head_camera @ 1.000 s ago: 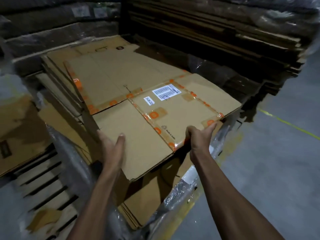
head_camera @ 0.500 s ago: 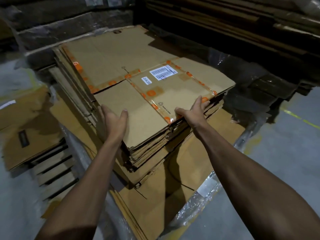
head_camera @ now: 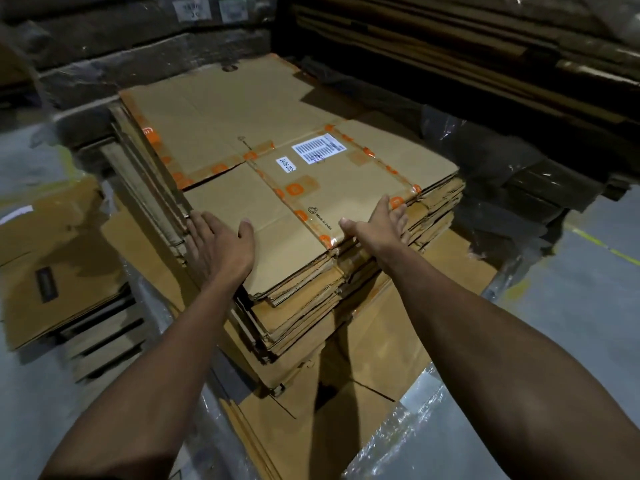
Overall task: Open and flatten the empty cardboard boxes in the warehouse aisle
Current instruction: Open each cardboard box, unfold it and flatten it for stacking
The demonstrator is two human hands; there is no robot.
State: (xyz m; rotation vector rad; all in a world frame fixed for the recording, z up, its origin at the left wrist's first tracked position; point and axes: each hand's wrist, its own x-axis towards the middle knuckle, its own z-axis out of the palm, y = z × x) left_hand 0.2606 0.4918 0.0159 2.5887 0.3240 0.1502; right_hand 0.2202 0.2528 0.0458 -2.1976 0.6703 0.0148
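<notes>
Flattened cardboard box (head_camera: 311,188) lying on top of a stack of flattened boxes (head_camera: 311,306), both hands touching it.

Left hand (head_camera: 221,245) is resting at the box's near-left edge, grip apart, fingers straight, thumb lying on top. Right hand (head_camera: 377,226) is pressing the near-right edge beside the orange tape (head_camera: 294,190), grip apart. A white barcode label (head_camera: 318,148) is facing up. Plastic wrap (head_camera: 398,441) is lying beneath the stack.

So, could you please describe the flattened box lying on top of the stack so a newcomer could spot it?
Find the tall stack of flattened cartons in the aisle. The top sheet lies under both hands. Unlike its neighbours, it carries orange-printed tape, a white barcode label and a small date sticker.
</notes>
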